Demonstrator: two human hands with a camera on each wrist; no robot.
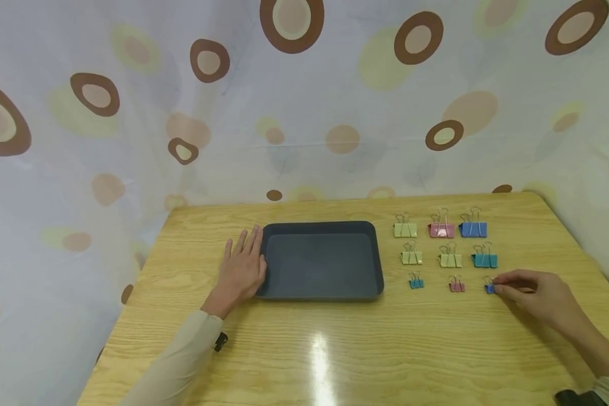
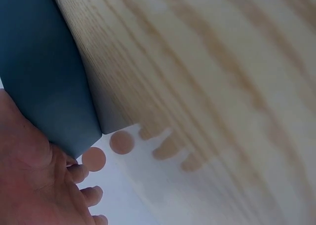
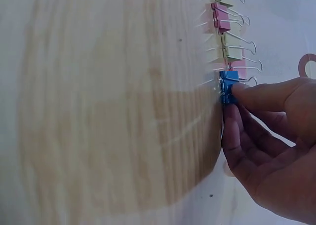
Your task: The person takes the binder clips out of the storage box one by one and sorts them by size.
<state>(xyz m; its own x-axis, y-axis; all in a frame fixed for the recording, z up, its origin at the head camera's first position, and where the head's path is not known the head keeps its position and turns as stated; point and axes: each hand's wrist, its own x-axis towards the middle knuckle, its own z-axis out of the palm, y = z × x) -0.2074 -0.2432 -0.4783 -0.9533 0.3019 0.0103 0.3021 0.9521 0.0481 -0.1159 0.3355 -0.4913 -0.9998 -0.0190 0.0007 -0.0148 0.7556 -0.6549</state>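
Note:
A dark grey rectangular tray (image 1: 322,298) lies on the table. My left hand (image 1: 242,272) rests along its left edge, fingers straight and pointing away. In the left wrist view that hand (image 2: 34,180) touches the tray's side (image 2: 49,72). At the right end of the front row of binder clips, my right hand (image 1: 545,296) pinches a small blue binder clip (image 1: 489,288) between thumb and finger. The right wrist view shows the blue clip (image 3: 228,87) at the fingertips of the hand (image 3: 276,141). The clip appears still at the table surface.
Binder clips stand in three rows right of the tray. The back row has a yellow (image 1: 405,230), a pink (image 1: 441,230) and a blue clip (image 1: 473,229); the middle has two yellow and a teal (image 1: 484,260). Small teal (image 1: 416,283) and pink clips (image 1: 457,287) share the front row.

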